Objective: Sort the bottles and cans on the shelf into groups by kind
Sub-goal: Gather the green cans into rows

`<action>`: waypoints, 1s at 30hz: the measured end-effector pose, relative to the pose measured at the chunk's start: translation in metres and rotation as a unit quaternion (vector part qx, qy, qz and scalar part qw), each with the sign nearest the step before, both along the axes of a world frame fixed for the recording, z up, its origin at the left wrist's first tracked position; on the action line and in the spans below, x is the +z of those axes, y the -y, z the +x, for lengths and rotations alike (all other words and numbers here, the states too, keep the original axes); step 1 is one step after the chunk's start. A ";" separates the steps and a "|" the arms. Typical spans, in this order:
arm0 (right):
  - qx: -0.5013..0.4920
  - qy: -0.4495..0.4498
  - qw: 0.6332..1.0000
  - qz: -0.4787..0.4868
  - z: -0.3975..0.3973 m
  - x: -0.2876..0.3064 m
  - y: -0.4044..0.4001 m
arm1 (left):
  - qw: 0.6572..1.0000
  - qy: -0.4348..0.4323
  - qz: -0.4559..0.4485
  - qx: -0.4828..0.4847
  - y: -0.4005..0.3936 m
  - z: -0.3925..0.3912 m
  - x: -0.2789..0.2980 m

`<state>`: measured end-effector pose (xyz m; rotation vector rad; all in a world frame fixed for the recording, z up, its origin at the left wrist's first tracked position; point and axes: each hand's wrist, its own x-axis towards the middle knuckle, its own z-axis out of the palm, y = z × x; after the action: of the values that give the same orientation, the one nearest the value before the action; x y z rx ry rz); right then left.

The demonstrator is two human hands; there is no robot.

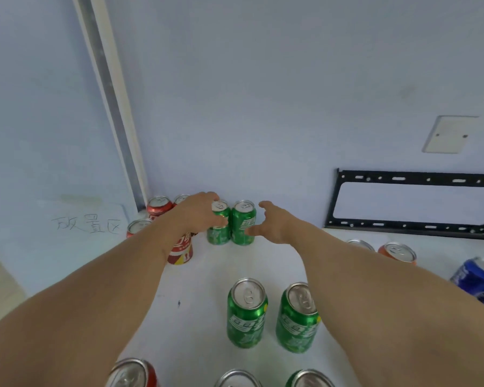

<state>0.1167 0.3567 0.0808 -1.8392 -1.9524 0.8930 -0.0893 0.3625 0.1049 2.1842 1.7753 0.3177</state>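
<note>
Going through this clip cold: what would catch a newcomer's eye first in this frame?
Two bare forearms reach to the back wall, where the left hand grips one of two upright green cans and the open right hand sits beside the other. Another green pair stands nearer the camera, with red cans clustered in the back left corner. A black metal bracket leans against the wall at right.

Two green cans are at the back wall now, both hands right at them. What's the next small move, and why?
Probably let go and draw both hands back to the two green cans standing in mid-shelf. The left hand grips the back left green can, the right hand is open beside the back right green can. Both stand upright, touching, next to the red cans.
</note>
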 end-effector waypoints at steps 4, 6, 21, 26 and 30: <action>-0.023 -0.019 1.000 0.009 -0.008 -0.009 -0.022 | 0.998 -0.055 0.005 -0.018 -0.026 -0.002 -0.008; -0.024 -0.024 0.999 0.008 -0.012 -0.012 -0.032 | 0.997 -0.075 -0.007 -0.027 -0.037 -0.003 -0.014; -0.043 -0.047 0.998 -0.011 -0.022 -0.027 -0.049 | 0.992 -0.102 -0.040 -0.060 -0.077 0.000 -0.042; -0.092 -0.116 0.988 -0.034 0.005 -0.020 -0.025 | 0.994 -0.067 -0.072 -0.050 -0.072 -0.002 -0.034; -0.142 -0.181 0.973 -0.031 0.022 -0.011 -0.005 | 0.995 -0.014 -0.081 -0.058 -0.064 0.008 -0.021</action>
<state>0.1391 0.3621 0.0695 -1.7791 -1.4174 1.1122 -0.0816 0.4269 0.0843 2.1742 1.6201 0.1124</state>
